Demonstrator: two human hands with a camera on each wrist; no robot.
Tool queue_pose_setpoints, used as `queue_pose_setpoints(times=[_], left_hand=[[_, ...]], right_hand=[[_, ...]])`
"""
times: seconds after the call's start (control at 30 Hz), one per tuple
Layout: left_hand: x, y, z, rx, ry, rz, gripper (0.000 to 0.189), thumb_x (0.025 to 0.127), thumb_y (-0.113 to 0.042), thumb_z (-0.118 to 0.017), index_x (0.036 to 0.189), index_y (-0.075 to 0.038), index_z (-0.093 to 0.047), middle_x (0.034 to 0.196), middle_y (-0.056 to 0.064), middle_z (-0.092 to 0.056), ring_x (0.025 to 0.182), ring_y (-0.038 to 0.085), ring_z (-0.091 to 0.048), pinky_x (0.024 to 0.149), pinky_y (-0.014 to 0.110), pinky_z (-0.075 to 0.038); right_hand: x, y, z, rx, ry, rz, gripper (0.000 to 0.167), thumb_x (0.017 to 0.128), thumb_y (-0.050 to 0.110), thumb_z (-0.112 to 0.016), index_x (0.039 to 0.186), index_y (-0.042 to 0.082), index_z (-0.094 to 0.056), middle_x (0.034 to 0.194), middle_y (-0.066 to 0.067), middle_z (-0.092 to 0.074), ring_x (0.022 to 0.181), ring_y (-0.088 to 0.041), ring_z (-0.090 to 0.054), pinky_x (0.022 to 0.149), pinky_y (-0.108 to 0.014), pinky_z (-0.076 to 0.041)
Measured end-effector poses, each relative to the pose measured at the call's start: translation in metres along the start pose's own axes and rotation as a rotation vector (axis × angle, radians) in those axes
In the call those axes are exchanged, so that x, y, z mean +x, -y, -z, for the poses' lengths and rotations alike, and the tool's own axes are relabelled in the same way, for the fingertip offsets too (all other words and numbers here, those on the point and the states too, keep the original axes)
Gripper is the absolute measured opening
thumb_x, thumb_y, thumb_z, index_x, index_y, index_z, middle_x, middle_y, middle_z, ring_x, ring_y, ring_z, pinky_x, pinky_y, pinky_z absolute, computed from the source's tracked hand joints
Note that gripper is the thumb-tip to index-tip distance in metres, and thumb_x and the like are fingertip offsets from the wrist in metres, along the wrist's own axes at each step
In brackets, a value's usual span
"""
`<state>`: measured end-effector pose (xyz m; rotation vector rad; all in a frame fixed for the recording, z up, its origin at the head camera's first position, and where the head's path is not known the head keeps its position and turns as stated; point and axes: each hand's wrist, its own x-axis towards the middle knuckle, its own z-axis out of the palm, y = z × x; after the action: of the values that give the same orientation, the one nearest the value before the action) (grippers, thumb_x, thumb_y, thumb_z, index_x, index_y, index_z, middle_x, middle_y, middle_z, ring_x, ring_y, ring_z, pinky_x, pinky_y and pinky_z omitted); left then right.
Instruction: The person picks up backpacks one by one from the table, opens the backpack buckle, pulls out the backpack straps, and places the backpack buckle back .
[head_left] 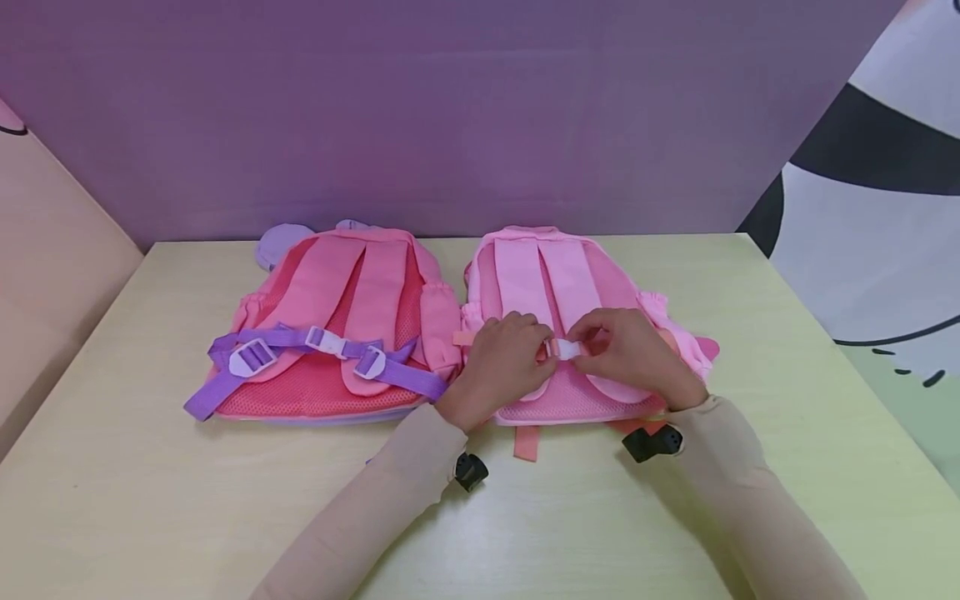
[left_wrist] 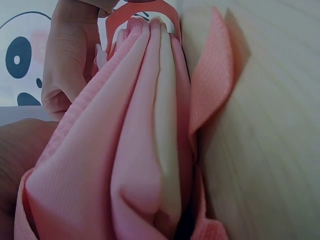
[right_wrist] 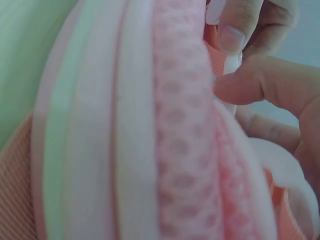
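A light pink backpack (head_left: 573, 407) lies with its strap side up in the head view, right of centre. Across its shoulder straps runs an orange chest strap with a white side-release buckle (head_left: 567, 349). My left hand (head_left: 504, 360) pinches the buckle's left end, where the orange webbing (right_wrist: 215, 55) enters. From the other side, my right hand (head_left: 637, 354) pinches its right end between thumb and fingers. Thumb and fingertips of both hands meet close together at the buckle in the right wrist view. The backpack's edge hides much of the hands in the left wrist view.
To the left lies a darker pink backpack (head_left: 315, 402) with a purple chest strap (head_left: 281, 336) and a fastened white buckle (head_left: 326, 342). Both packs are on a pale wooden table (head_left: 187, 500). A purple panel (head_left: 450, 117) stands behind. A loose orange strap (head_left: 527, 443) hangs toward the front.
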<state>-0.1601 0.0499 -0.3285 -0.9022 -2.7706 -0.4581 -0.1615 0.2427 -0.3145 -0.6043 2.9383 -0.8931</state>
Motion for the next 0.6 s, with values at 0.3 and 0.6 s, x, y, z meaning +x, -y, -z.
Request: queue_pose_setpoints(times=[0.3,0.6], left_hand=[[-0.0004,-0.0004,0.0001,-0.004,-0.010,-0.003,0.016,0.088,-0.029,-0.063,0.094,-0.016,-0.071,0.078,-0.003,-0.061,0.081,0.014,-0.059,0.067,0.027,-0.043],[-0.0006,0.0039,0.0011,-0.111,0.009,0.024,0.021,0.086,-0.028,-0.066,0.102,-0.016,-0.073,0.078,-0.002,-0.062,0.079,0.013,-0.057,0.068,0.027,-0.044]], right_hand=[[-0.0012,-0.0005,-0.0002,-0.009,-0.033,0.027,0.020,0.074,0.009,-0.079,0.092,0.006,-0.070,0.082,-0.004,-0.067,0.076,-0.018,-0.055,0.069,-0.024,-0.048],[-0.0005,-0.0002,-0.0010,-0.006,-0.037,0.057,0.020,0.074,0.008,-0.079,0.092,0.006,-0.069,0.083,-0.004,-0.067,0.077,-0.018,-0.055,0.070,-0.028,-0.049]])
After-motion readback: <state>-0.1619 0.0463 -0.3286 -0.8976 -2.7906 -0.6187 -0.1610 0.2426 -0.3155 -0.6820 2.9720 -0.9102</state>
